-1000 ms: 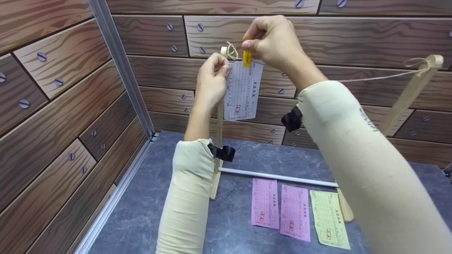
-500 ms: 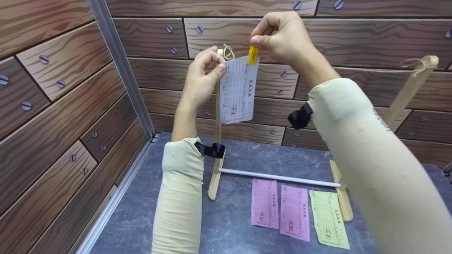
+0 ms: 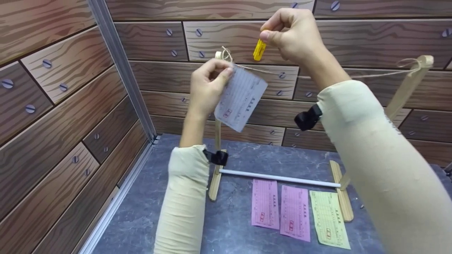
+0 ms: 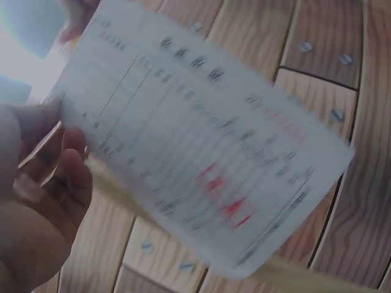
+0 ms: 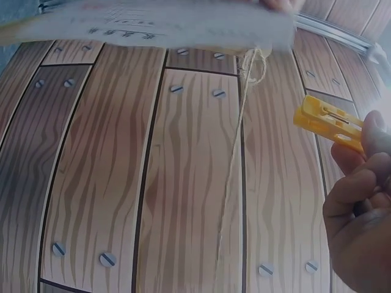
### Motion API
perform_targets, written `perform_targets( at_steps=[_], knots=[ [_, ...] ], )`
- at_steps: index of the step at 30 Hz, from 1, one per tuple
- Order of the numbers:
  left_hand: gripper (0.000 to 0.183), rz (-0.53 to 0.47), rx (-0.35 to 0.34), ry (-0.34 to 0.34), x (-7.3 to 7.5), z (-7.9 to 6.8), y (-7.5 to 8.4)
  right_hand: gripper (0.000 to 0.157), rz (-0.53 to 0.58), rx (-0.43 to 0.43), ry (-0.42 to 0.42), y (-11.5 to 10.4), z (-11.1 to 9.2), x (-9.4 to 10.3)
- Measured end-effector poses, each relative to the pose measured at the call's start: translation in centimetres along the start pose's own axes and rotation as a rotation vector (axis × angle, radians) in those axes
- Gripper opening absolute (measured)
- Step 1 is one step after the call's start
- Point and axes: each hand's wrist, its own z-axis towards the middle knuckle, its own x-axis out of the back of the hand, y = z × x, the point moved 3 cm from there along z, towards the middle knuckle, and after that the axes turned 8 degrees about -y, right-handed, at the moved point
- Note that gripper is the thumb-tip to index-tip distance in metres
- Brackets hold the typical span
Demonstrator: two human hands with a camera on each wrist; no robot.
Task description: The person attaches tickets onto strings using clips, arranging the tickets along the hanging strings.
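My left hand (image 3: 210, 86) pinches a white printed slip (image 3: 242, 97) by its upper left corner, and the slip hangs tilted in front of the string (image 3: 252, 68). In the left wrist view the slip (image 4: 201, 140) shows printed rows and a red stamp. Up and to the right, my right hand (image 3: 296, 33) pinches a yellow clothespin (image 3: 259, 50) between thumb and fingers, apart from both slip and string. The right wrist view shows the clothespin (image 5: 330, 120) with its metal spring, beside the string (image 5: 237, 140).
Wooden posts (image 3: 404, 91) hold the string at both ends, joined low by a white rod (image 3: 279, 177). On the grey table (image 3: 148, 211) lie two pink slips (image 3: 265, 204) and a yellow slip (image 3: 330, 218). A wood-patterned wall (image 3: 152, 38) stands behind.
The clothespin has come off the white slip's top edge and moved up and right with my right hand. The slip has swung into a tilt, held by my left hand alone.
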Motion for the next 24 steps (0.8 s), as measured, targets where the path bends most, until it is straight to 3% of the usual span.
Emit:
perform_targets(
  at_steps=[4, 10, 16, 24],
  knots=[
    [0.004, 0.006, 0.022, 0.044, -1.0, 0.7, -0.4, 0.009, -0.038, 0.02, 0.02, 0.2, -0.2, -0.3],
    [0.005, 0.065, 0.041, 0.167, -0.7, 0.8, -0.7, 0.008, -0.063, 0.028, 0.028, 0.1, -0.2, -0.6],
    [0.005, 0.061, 0.044, 0.251, -1.0, 0.7, -0.4, 0.006, 0.003, 0.028, 0.054, -0.2, -0.2, -0.8],
    [0.008, 0.116, 0.069, 0.394, -2.1, 0.7, -0.6, 0.005, 0.029, 0.02, 0.027, -0.2, -0.3, -1.2]
  ],
)
